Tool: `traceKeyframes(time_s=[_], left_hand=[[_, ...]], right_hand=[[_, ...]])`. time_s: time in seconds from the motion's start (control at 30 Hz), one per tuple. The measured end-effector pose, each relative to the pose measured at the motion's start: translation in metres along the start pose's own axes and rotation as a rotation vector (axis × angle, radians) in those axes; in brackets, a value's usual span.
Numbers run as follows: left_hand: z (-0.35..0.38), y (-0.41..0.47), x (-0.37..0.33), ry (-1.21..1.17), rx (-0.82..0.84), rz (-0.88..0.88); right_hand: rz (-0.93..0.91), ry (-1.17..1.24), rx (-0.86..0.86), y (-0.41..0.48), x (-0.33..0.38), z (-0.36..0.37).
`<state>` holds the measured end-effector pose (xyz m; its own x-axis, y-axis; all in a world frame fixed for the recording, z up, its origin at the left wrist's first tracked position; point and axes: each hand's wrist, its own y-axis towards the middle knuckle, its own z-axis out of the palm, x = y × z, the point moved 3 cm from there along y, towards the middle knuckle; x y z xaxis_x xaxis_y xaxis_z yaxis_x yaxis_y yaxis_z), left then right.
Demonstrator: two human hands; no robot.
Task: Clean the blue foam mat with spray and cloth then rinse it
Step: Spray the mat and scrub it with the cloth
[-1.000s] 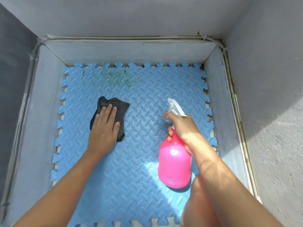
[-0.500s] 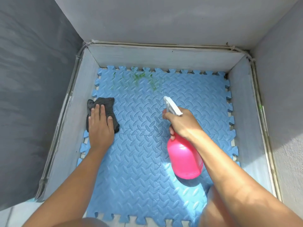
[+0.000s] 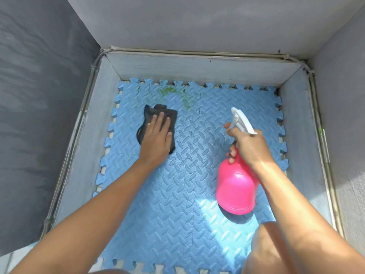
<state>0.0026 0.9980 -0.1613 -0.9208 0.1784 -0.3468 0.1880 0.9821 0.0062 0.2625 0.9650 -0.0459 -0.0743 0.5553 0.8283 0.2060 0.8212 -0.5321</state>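
The blue foam mat [image 3: 189,194] with interlocking edges covers the floor of a walled corner. Green stains [image 3: 173,93] mark its far left part. A dark cloth [image 3: 158,113] lies on the mat just below the stains, and my left hand [image 3: 156,139] presses flat on it with straight fingers. My right hand [image 3: 248,145] grips the neck of a pink spray bottle [image 3: 237,190] with a white trigger head [image 3: 240,120], one finger on the trigger. The nozzle points toward the far left.
Low pale walls [image 3: 197,70] ring the mat on three sides, with grey walls [image 3: 39,115] rising behind them. A pipe [image 3: 324,151] runs along the right wall's top edge. My knee [image 3: 262,250] shows at the lower right. A sunlit patch falls on the mat's near right.
My left hand slid the cloth from the mat's left edge toward the far middle, nearer the green stains. The spray bottle stayed in my right hand, and the view shifted slightly.
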Motion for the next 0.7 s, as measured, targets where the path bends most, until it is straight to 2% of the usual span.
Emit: traceKeyframes(time_s=[0.1, 0.2, 0.27, 0.4, 0.5, 0.6, 0.63, 0.7], left_hand=[[0.029, 0.030, -0.069, -0.011, 0.137, 0.413], [0.052, 0.069, -0.123, -0.025, 0.223, 0.540], [0.053, 0.105, -0.129, -0.032, 0.220, 0.469], [0.028, 0.149, -0.067, 0.006, 0.137, 0.132], [0.009, 0.140, -0.011, 0.041, 0.060, 0.042], [-0.016, 0.117, 0.061, 0.073, -0.099, -0.205], [-0.025, 0.108, 0.085, 0.059, -0.116, -0.288], [-0.037, 0.095, 0.119, 0.040, -0.085, -0.343]], right_hand=[[0.004, 0.046, -0.007, 0.003, -0.003, -0.005], [0.032, 0.071, -0.014, 0.011, -0.006, -0.009], [0.048, 0.082, -0.026, 0.015, -0.008, -0.011], [0.041, 0.085, -0.030, 0.015, -0.010, -0.008], [0.029, 0.021, 0.007, 0.016, -0.009, -0.001], [0.053, -0.071, 0.086, 0.021, -0.006, 0.012], [0.062, -0.118, 0.119, 0.023, -0.005, 0.018], [0.060, -0.205, 0.191, 0.022, -0.002, 0.031]])
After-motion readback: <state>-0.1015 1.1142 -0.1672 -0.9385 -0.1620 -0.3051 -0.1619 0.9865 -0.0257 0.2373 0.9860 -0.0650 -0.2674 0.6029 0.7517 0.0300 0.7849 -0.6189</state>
